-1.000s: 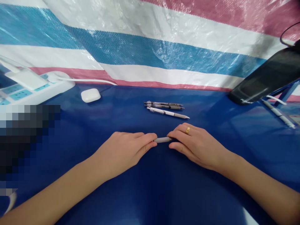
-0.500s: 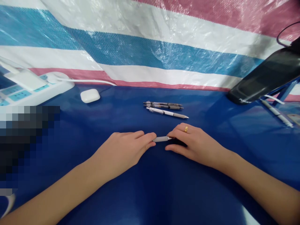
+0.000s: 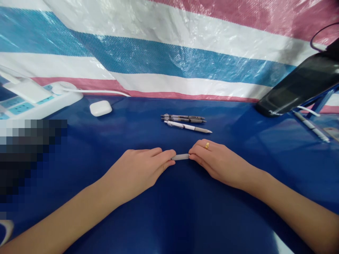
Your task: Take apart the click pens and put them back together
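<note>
A pen with a grey grip (image 3: 180, 157) lies level between my two hands, just above or on the blue table (image 3: 169, 211). My left hand (image 3: 148, 164) is closed round its left part, hiding most of the barrel. With thumb and fingers pinched, my right hand (image 3: 215, 158) grips the tip end on the right; a gold ring is on one finger. Beyond my hands, a white pen with a grey grip (image 3: 188, 126) rests beside two dark clear-barrelled pens (image 3: 184, 118).
A white earbud case (image 3: 100, 108) sits at the back left near a white power strip (image 3: 39, 102) with plugs and a cable. At the right are a black bottle (image 3: 299, 84) and another pen (image 3: 312, 127). Striped plastic sheeting (image 3: 159, 56) lines the back.
My right thumb and fingers, apart around the pen's tip before, have closed on it. My left hand keeps its hold. The pens beyond stay put.
</note>
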Motion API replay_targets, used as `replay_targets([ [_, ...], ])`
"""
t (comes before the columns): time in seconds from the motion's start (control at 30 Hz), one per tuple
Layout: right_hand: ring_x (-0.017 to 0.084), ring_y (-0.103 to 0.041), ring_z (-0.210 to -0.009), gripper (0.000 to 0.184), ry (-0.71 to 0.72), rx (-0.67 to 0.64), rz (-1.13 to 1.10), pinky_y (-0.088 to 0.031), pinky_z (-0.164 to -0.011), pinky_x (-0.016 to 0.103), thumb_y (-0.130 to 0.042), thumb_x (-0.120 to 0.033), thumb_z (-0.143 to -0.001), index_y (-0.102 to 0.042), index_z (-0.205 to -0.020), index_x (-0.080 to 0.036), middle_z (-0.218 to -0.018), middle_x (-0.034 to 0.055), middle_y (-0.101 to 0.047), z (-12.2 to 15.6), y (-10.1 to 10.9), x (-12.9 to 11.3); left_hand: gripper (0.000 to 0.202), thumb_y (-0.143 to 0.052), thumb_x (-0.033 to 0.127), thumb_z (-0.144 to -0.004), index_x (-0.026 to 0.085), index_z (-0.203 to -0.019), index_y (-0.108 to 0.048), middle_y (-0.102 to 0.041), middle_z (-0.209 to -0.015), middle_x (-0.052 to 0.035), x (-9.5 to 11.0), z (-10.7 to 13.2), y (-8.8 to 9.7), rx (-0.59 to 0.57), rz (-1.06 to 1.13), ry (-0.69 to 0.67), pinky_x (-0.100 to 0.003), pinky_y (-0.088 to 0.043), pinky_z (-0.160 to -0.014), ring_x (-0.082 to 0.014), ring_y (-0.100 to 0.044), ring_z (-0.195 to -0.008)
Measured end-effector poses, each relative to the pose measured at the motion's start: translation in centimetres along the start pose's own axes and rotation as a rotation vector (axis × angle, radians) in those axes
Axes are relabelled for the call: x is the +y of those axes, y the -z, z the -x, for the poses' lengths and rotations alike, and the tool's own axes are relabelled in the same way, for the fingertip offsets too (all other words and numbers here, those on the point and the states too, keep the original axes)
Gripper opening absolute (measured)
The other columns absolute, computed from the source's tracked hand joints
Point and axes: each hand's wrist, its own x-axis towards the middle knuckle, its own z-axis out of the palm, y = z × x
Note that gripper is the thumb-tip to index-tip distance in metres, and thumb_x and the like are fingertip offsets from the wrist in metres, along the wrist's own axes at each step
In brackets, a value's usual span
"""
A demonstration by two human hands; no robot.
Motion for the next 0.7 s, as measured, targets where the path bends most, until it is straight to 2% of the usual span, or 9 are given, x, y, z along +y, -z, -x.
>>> replay_targets([
  [0.23, 0.017, -0.055, -0.075, 0.019, -0.054, 0.003, -0.017, -0.044, -0.068, 0.031, -0.040, -0.029, -0.098, -0.055, -0.098, -0.017, -0.085, 0.0040, -0.058, 0.07, -0.09, 0.05, 0.027, -0.036, 0.038, -0.095, 0.031, -0.113, -0.056, -0.067, -0.082, 0.0037, 0.04, 0.06, -0.03, -0.019, -0.005, 0.014, -0.021, -0.042, -0.058, -0.0110, -0.065, -0.071],
  [0.4, 0.016, -0.054, -0.072, 0.007, -0.081, -0.018, -0.033, -0.043, -0.064, 0.030, -0.046, -0.018, -0.094, -0.053, -0.094, -0.017, -0.081, 0.0020, -0.056, 0.10, 0.07, -0.11, 0.027, -0.036, 0.039, -0.095, 0.031, -0.112, -0.055, -0.066, -0.080, 0.0045, 0.12, 0.04, 0.14, -0.044, 0.014, 0.023, -0.022, -0.042, -0.058, -0.0114, -0.065, -0.071],
  [0.53, 0.017, -0.055, -0.078, 0.018, -0.053, -0.005, -0.059, -0.044, -0.070, 0.032, -0.043, -0.030, -0.097, -0.056, -0.099, -0.017, -0.086, 0.0036, -0.057, -0.02, 0.26, -0.31, 0.027, -0.035, 0.039, -0.096, 0.032, -0.113, -0.055, -0.066, -0.082, 0.0050, 0.13, 0.09, 0.18, -0.040, 0.013, 0.032, -0.022, -0.041, -0.057, -0.0117, -0.065, -0.072],
  [0.7, 0.018, -0.054, -0.076, 0.032, -0.026, -0.008, -0.010, -0.044, -0.071, 0.033, -0.029, -0.028, -0.100, -0.058, -0.095, -0.015, -0.085, 0.0059, -0.057, -0.03, 0.08, -0.17, 0.027, -0.035, 0.039, -0.096, 0.031, -0.112, -0.055, -0.067, -0.082, 0.0043, 0.10, 0.09, 0.22, -0.043, 0.011, 0.029, -0.022, -0.041, -0.057, -0.0119, -0.066, -0.072],
])
